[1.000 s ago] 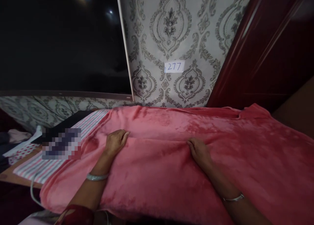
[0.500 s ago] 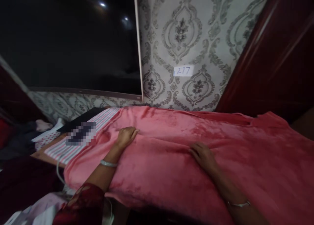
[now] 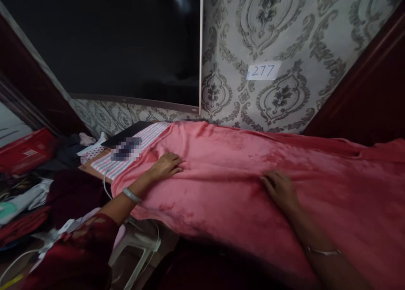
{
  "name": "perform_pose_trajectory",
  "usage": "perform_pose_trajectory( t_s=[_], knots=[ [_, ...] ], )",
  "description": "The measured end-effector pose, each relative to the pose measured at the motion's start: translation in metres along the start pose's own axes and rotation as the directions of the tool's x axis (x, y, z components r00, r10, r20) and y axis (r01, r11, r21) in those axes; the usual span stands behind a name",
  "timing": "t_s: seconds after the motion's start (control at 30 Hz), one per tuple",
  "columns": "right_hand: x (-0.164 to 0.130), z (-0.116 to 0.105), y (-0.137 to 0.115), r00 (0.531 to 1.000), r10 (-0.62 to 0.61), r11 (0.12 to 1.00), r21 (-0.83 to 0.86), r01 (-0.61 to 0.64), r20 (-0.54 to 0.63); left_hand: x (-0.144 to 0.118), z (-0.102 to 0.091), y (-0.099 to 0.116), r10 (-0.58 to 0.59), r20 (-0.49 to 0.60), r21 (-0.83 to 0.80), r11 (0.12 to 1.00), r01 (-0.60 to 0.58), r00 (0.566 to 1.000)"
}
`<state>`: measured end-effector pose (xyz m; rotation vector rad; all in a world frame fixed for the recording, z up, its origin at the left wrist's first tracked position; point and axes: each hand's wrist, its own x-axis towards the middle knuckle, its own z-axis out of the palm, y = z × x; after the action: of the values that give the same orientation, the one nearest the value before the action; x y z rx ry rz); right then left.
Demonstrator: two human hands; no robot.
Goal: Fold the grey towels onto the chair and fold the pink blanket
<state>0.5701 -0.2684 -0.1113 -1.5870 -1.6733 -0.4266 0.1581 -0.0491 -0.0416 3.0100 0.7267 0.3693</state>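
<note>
A pink-red plush blanket (image 3: 221, 197) is spread over a table, with shallow folds running between my two hands. My left hand (image 3: 164, 165) rests on its left part, the thumb apart from the stretched fingers. Farther right, my right hand (image 3: 281, 191) lies on the blanket with its fingers slightly bent and apart, touching the end of a crease. A striped cloth (image 3: 155, 134) shows beyond the blanket's left edge, and a dark, pixelated item (image 3: 125, 149) lies on it.
A large dark television (image 3: 126, 45) hangs on the patterned wall behind the table, near a paper label (image 3: 263, 71) reading 277. A white stool (image 3: 139, 241) stands below the front edge. Clothes (image 3: 76, 193) and a red box (image 3: 28, 151) are at the left.
My left hand has loosened from a closed grip, and its fingers now lie spread on the blanket. My right hand stays near the same fold. The view has swung left and down.
</note>
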Motion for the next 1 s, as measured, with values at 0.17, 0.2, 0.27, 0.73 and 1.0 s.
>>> perform_pose_trajectory(
  t_s=[0.17, 0.2, 0.27, 0.73, 1.0],
  knots=[
    [0.005, -0.005, -0.005, 0.999, 0.032, 0.999, -0.034, -0.031, 0.043, 0.007, 0.001, -0.007, -0.119, -0.112, -0.002, 0.993, 0.120, 0.987],
    [0.005, -0.008, -0.006, 0.999, 0.045, 0.998, -0.048, -0.044, 0.024, 0.010, 0.000, -0.008, -0.138, -0.137, -0.003, 0.990, 0.139, 0.981],
    [0.006, -0.015, -0.010, 0.998, 0.056, 0.996, -0.065, -0.056, 0.006, 0.015, -0.003, -0.011, -0.164, -0.175, -0.007, 0.986, 0.166, 0.971],
    [-0.004, -0.012, -0.014, 0.975, 0.119, 0.977, -0.197, -0.081, 0.190, 0.027, -0.003, -0.016, -0.150, -0.184, 0.160, 0.970, 0.180, 0.971],
    [-0.001, -0.010, -0.011, 0.948, 0.171, 0.981, -0.140, -0.137, 0.268, 0.017, 0.008, -0.009, -0.168, -0.139, 0.074, 0.981, 0.179, 0.976]
  ],
)
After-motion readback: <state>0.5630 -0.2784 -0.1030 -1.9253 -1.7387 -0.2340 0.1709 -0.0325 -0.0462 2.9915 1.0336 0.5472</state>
